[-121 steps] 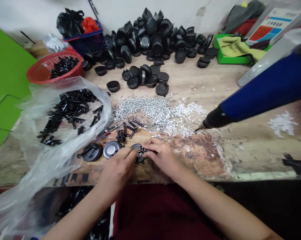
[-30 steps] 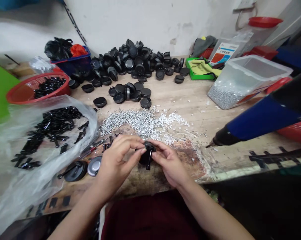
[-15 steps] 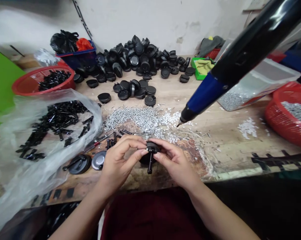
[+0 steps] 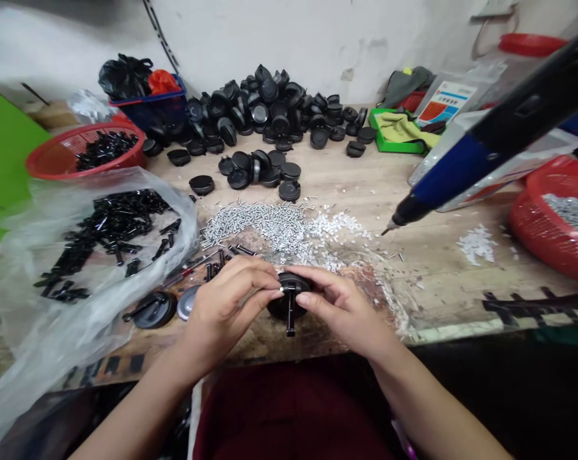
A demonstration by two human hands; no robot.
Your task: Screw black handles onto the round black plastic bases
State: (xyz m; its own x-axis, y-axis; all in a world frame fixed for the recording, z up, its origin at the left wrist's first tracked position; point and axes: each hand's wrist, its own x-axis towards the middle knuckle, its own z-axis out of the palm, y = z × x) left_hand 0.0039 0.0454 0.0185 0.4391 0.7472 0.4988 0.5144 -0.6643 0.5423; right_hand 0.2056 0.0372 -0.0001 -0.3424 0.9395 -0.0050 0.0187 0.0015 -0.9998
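Note:
Near the table's front edge, my right hand point(image 4: 344, 306) grips a round black lid point(image 4: 278, 308) from its right side, thumb in front and fingers behind. A narrow black lever point(image 4: 291, 322) sticks out of the lid toward me. My left hand point(image 4: 234, 297) is closed, thumb and fingertips pinching a tiny white piece point(image 4: 282, 290) against the lid's left side by the lever's base. Left of that hand lie another black lid point(image 4: 155, 310) with a lever across it and a pale disc point(image 4: 187, 303), partly hidden.
Beyond my hands spread metal pins point(image 4: 250, 223) and white bits point(image 4: 339, 223). A powered screwdriver point(image 4: 437, 179) hangs at the right. Black levers fill a plastic bag point(image 4: 183, 217) at left; black lids point(image 4: 270, 108) are heaped by the wall. Red baskets point(image 4: 533, 220) stand on both sides.
The hanging screwdriver has swung to the right. My left fingers have shifted slightly, and the white piece between them shows more clearly. My right hand still holds the lid.

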